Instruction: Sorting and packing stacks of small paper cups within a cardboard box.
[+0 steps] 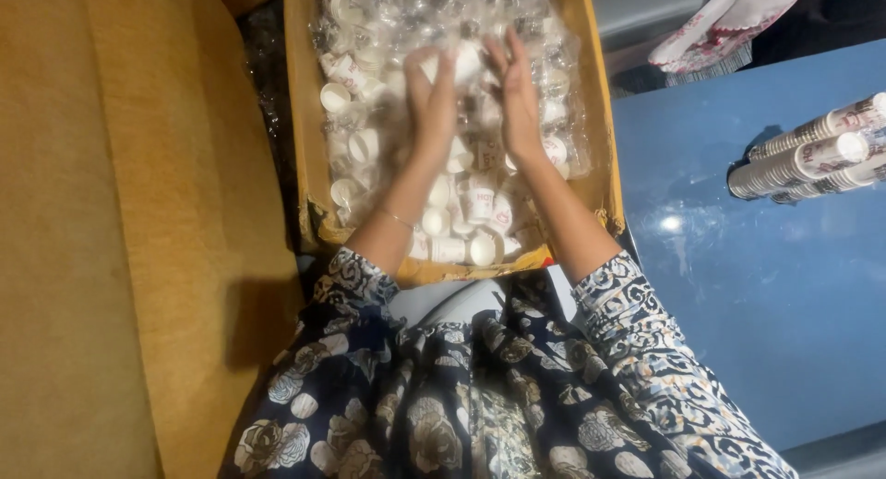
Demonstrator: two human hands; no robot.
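A cardboard box (300,119) in front of me is full of small white paper cups (475,202), many under clear plastic wrap. Both my hands reach into its far half. My left hand (432,101) and my right hand (517,96) are raised side by side, palms toward each other, with white cups (464,62) pressed between their fingers. The picture is blurred there, so how many cups they hold is unclear. A thin bracelet sits on my left wrist.
A blue glossy table (766,285) lies to the right, with stacked sleeves of paper cups (812,161) lying on it. A mustard-yellow cushion (101,230) fills the left. A patterned cloth (729,22) hangs at top right. My floral dress covers my lap.
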